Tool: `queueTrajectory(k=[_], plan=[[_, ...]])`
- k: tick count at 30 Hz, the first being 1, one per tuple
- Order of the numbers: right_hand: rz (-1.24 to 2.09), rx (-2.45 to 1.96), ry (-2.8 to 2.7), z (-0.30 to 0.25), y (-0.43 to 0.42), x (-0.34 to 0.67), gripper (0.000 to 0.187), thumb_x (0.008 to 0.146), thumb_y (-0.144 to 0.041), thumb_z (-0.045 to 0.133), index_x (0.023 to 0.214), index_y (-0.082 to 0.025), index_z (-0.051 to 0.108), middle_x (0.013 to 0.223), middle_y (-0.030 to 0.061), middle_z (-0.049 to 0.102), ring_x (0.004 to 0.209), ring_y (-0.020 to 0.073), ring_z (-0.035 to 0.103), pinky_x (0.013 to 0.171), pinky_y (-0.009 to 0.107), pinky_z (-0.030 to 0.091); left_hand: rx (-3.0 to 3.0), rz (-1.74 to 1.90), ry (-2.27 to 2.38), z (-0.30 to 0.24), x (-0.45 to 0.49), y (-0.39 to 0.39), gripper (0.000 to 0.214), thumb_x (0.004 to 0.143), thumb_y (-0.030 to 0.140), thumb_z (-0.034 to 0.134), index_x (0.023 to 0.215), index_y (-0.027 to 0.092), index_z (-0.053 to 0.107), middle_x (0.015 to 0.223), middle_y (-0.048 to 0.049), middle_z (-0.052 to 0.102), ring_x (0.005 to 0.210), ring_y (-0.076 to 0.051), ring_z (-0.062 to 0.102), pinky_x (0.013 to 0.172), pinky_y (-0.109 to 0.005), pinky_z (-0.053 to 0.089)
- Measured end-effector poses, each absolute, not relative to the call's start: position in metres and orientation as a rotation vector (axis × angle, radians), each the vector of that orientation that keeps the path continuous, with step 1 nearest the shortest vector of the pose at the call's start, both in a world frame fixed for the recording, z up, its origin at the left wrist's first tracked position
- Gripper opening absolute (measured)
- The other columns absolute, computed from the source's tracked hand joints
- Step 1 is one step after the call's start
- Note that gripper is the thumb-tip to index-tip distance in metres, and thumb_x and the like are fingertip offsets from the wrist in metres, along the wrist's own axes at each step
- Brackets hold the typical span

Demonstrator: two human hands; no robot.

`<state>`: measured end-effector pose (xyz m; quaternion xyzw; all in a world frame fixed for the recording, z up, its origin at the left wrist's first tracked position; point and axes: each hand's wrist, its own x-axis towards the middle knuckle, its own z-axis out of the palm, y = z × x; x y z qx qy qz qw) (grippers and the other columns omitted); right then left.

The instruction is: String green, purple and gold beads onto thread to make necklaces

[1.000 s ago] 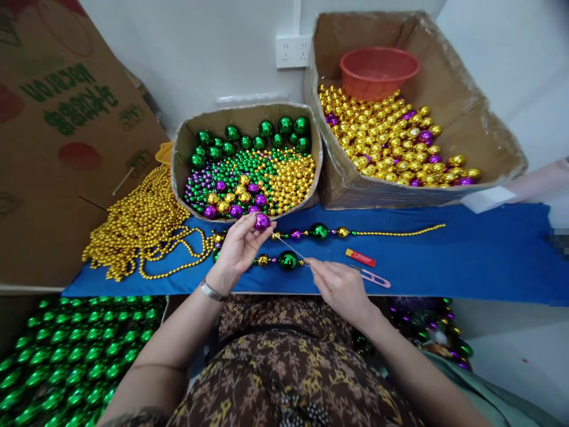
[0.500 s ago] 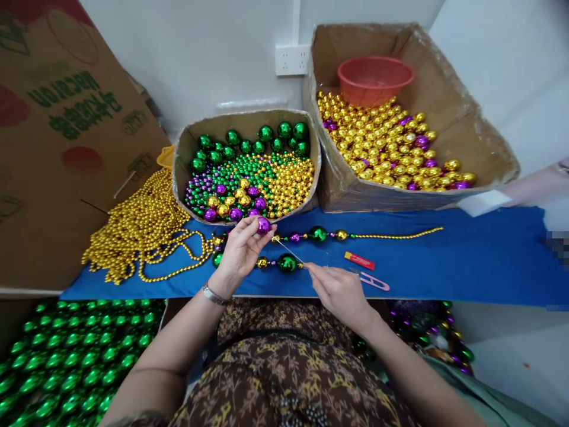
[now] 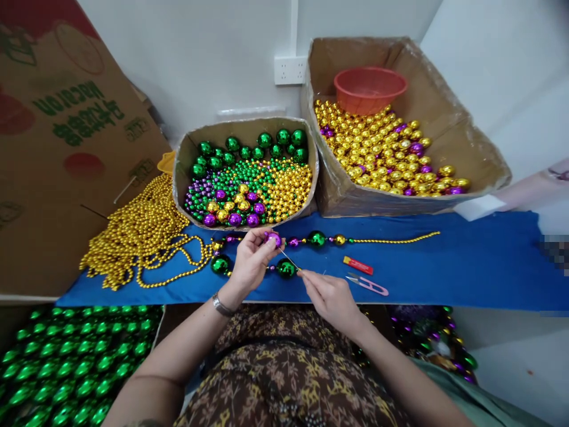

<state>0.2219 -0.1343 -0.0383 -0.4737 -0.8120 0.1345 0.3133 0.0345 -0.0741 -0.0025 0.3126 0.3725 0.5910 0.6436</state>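
Observation:
A shiny purple bead (image 3: 274, 239) is pinched in the fingers of my left hand (image 3: 252, 261), above the blue cloth. My right hand (image 3: 331, 296) is closed on the near end of a thin needle (image 3: 288, 257), whose far end meets the purple bead. Whether the tip is inside the bead's hole I cannot tell. Under and behind my hands lies a bead strand with large green beads (image 3: 316, 239), smaller gold and purple ones, and a tail of fine gold beads (image 3: 395, 240).
A divided-looking pile of green, purple and gold beads fills a low carton (image 3: 249, 172). Gold beads and a red basin (image 3: 370, 89) are in a larger carton (image 3: 413, 204). Gold bead chains (image 3: 137, 231) heap at left. A red lighter (image 3: 358, 265) and pink thread snips (image 3: 368, 285) lie right.
My left hand has moved slightly right and down with the purple bead, closer to my right hand. Less of the needle shows between them. The whole view has shifted a little.

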Motion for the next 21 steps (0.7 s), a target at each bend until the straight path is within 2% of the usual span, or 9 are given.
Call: queueTrajectory(k=[9, 14, 18, 20, 21], plan=[[0.366, -1.245, -2.085, -0.038, -0.127, 0.217, 0.029, 0.098, -0.022, 0.040, 0.108, -0.017, 0.066, 0.097, 0.0070, 0.075, 0.081, 0.0164, 0.072, 0.074, 0.025, 0.056, 0.908, 1.286, 0.895, -0.009, 0.049, -0.082, 0.031, 0.070, 0.027, 0.080, 0.093, 0.019, 0.061, 0.087, -0.0024, 0.066, 0.080, -0.014, 0.065, 0.077, -0.028, 0.055], [0.231, -1.221, -2.052, -0.037, -0.122, 0.222, 0.027, 0.098, -0.021, 0.041, 0.107, -0.016, 0.066, 0.095, 0.0084, 0.075, 0.078, 0.0180, 0.072, 0.070, 0.027, 0.057, 1.230, 1.072, 0.868, 0.001, 0.036, -0.076, 0.032, 0.073, 0.026, 0.076, 0.101, 0.017, 0.066, 0.096, -0.0082, 0.068, 0.086, -0.017, 0.063, 0.076, -0.026, 0.051], [0.229, -1.218, -1.994, -0.041, -0.122, 0.232, 0.024, 0.097, -0.021, 0.045, 0.108, -0.017, 0.066, 0.097, 0.0074, 0.075, 0.082, 0.0187, 0.073, 0.073, 0.028, 0.058, 1.489, 1.368, 1.261, 0.023, -0.025, -0.039, 0.028, 0.079, 0.024, 0.070, 0.106, 0.019, 0.067, 0.098, -0.0063, 0.066, 0.090, -0.017, 0.061, 0.081, -0.025, 0.047], [0.232, -1.225, -1.979, -0.043, -0.122, 0.234, 0.023, 0.096, -0.021, 0.046, 0.108, -0.018, 0.066, 0.097, 0.0074, 0.075, 0.082, 0.0193, 0.073, 0.072, 0.028, 0.058, 1.590, 1.492, 1.574, 0.031, -0.067, -0.010, 0.021, 0.078, 0.019, 0.070, 0.099, 0.019, 0.067, 0.101, -0.0049, 0.064, 0.098, -0.018, 0.057, 0.088, -0.024, 0.043], [0.236, -1.226, -1.979, -0.044, -0.122, 0.234, 0.024, 0.096, -0.021, 0.046, 0.109, -0.017, 0.066, 0.097, 0.0074, 0.075, 0.082, 0.0195, 0.073, 0.071, 0.028, 0.058, 1.628, 1.424, 1.703, 0.034, -0.087, 0.004, 0.014, 0.077, 0.015, 0.069, 0.091, 0.018, 0.067, 0.099, -0.0045, 0.064, 0.104, -0.019, 0.055, 0.092, -0.024, 0.041]])
